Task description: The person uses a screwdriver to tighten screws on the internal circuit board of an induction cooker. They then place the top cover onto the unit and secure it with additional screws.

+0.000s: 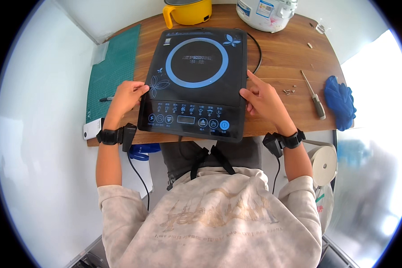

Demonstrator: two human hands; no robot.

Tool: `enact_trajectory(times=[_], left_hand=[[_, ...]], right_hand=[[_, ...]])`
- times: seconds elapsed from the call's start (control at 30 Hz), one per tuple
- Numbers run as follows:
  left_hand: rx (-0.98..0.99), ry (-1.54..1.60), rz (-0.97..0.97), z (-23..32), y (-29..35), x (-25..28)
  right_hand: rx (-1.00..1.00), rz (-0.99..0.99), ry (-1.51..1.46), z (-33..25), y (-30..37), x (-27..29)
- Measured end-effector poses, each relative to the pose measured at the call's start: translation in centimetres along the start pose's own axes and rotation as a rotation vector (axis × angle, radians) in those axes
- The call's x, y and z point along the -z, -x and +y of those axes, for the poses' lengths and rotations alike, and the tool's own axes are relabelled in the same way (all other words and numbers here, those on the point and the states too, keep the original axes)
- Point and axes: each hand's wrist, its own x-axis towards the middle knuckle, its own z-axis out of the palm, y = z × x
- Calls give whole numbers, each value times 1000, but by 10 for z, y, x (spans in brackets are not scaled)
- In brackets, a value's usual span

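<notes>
A black induction cooktop with a blue ring, flower prints and a row of touch buttons lies face up, its near edge reaching past the table's front edge. My left hand grips its left side, thumb and fingers closed at the rim. On the opposite side, my right hand holds the right rim between thumb and curled fingers, the index finger stretched along the edge. The undersides of both grips are hidden by the cooktop. A black cord curves out behind its right side.
Beyond the cooktop stand a yellow pot and a white rice cooker. A green cutting mat with a pen lies left. To the right are small screws, a screwdriver and a blue cloth on the wooden table.
</notes>
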Motion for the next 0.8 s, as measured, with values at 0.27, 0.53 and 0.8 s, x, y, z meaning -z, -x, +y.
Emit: enact_trajectory(times=[0.27,0.53,0.8], left_hand=[[30,188,-43,-8,-4,-3],[55,184,-42,-13,-5,-8],[72,270,7,-12,6,-13]], right_hand=[[-21,-16,-169,13,4,-5],[-87,-66,-445,21,3,-5],[-115,-90,-604,21,5,-6]])
